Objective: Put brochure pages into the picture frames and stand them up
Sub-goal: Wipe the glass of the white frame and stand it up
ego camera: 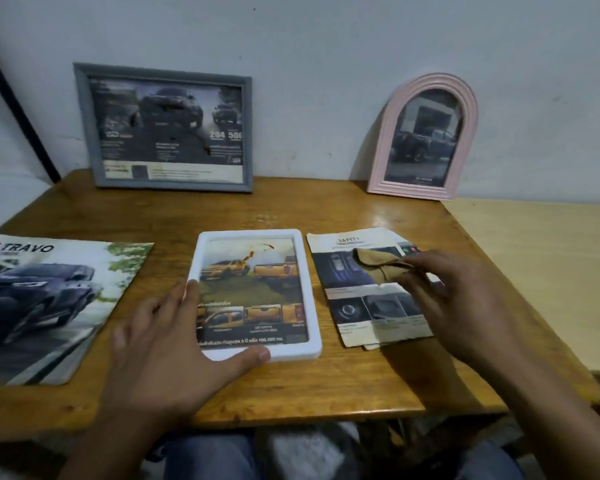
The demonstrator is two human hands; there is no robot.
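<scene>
A white frame (309,299) lies flat in the middle of the wooden table (291,386), with a page of yellow pickup trucks inside it. My left hand (167,344) rests open on its lower left corner, thumb along the bottom edge. To the right, my right hand (454,299) pinches a tan cloth (378,265) over a loose "SAFETY" brochure page (354,306). At the back, a grey frame (84,129) and a pink arched frame (383,147) stand against the wall, each holding a page.
A large car brochure (49,306) lies at the table's left. A paler table surface (541,271) adjoins on the right. The white wall (309,46) runs behind the table. My knees show below the front edge.
</scene>
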